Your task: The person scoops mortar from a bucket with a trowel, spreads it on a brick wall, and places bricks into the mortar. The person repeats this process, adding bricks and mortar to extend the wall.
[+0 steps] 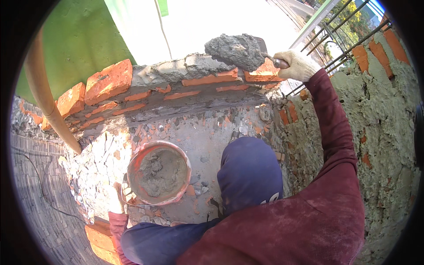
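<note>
My right hand [297, 65], in a pale knitted glove, grips a trowel [281, 63] by its handle. A large heap of wet grey mortar [238, 49] covers most of the trowel's blade, held over the top of a low brick wall [210, 79]. At the lower left my left hand [115, 199], gloved too and washed out by sunlight, is closed on the thin wire handle of a bucket [188, 170]. The bucket stands on the rubble-strewn ground with grey mortar inside. Fresh mortar [170, 70] lies along the wall top between orange bricks [108, 81].
A wooden pole [42, 84] leans at the left. Orange bricks [102, 240] are stacked beside my left forearm. Rough mortared masonry [353, 145] rises on the right, with steel bars [340, 26] above. A green wall [79, 39] stands behind the bricks. My knee [251, 176] is bent at centre.
</note>
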The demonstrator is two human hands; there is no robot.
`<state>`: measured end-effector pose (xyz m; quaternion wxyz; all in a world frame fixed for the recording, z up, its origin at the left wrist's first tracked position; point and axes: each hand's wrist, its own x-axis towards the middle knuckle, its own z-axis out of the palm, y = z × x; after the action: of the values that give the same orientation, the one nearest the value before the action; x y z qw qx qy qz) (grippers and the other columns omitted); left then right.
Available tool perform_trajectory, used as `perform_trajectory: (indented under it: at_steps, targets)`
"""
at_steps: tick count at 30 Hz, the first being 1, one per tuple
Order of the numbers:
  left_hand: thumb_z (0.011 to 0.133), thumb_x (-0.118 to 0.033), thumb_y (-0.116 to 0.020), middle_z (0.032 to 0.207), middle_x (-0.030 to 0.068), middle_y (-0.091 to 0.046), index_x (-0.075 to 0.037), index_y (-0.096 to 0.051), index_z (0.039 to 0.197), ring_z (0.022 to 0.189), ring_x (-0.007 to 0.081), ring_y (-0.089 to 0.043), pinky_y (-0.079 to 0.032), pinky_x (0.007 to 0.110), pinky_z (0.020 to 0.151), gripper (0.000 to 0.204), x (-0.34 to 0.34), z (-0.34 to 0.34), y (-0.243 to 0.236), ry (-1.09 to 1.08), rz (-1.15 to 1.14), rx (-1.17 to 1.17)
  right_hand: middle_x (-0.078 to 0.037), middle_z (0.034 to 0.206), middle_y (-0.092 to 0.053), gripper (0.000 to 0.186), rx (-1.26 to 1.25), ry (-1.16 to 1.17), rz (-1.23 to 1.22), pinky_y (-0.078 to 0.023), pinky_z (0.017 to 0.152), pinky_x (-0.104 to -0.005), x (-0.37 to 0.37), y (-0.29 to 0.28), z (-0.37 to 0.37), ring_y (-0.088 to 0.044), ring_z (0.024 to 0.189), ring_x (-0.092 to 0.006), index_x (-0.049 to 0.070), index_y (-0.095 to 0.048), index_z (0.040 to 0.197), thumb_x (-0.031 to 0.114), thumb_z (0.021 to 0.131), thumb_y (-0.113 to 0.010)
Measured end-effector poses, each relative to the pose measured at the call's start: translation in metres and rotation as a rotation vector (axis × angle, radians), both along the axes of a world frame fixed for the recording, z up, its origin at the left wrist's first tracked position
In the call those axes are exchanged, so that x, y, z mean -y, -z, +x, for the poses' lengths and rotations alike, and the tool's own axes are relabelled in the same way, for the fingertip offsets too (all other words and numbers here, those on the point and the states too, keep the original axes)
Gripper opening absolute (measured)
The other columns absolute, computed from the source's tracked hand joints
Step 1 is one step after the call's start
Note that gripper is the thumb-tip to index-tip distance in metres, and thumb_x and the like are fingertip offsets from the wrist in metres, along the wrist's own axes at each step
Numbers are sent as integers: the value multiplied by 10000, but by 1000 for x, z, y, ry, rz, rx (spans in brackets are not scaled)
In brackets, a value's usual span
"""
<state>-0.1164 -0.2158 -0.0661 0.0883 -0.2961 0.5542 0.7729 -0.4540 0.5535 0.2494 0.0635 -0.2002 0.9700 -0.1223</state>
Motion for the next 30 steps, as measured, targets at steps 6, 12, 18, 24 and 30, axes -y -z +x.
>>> perform_trajectory:
  at_steps: [6, 12, 18, 24, 30]
  targets:
    - [1044, -529, -540, 1232, 30, -618, -110, -583, 1320, 961, 174, -622, -542, 343, 750, 503, -54, -42, -26, -32, -318, 177, -154, 932, -701, 287, -617, 181, 296, -553, 740, -450, -56, 94, 5, -697, 864, -369, 106, -661, 1154, 150, 871, -691]
    - [1004, -535, -612, 1150, 6, -610, -97, -577, 1332, 942, 135, -602, -504, 281, 756, 548, -27, -58, -97, 59, -254, 64, -168, 772, -645, 377, -470, 305, 10, -537, 627, -404, -24, 53, 57, -669, 679, -285, -28, -629, 1097, 304, 931, -694]
    - [996, -310, -604, 1168, 85, -649, 1, -555, 1406, 1026, 204, -642, -521, 328, 863, 517, -113, -60, -194, 467, -601, -316, -16, 685, -559, 351, 627, 762, -1205, -436, 331, -213, -30, 48, 104, -491, 424, -64, -33, -565, 1124, 312, 1062, -551]
    - [913, -196, -688, 1303, 201, -636, 35, -556, 1400, 1182, 348, -644, -506, 430, 1010, 555, -207, -69, -259, 841, -901, -328, -8, 676, -559, 359, 684, 703, -1080, -415, 319, -203, -1, 52, 71, -491, 412, -60, -34, -584, 1138, 315, 1053, -568]
    - [835, -165, -726, 1175, 216, -669, 31, -631, 1286, 1070, 379, -665, -537, 430, 917, 501, -235, -88, -269, 937, -943, -376, 4, 675, -583, 339, 577, 743, -511, -378, 329, -240, -11, 13, 53, -482, 428, -71, 13, -633, 1198, 298, 1017, -602]
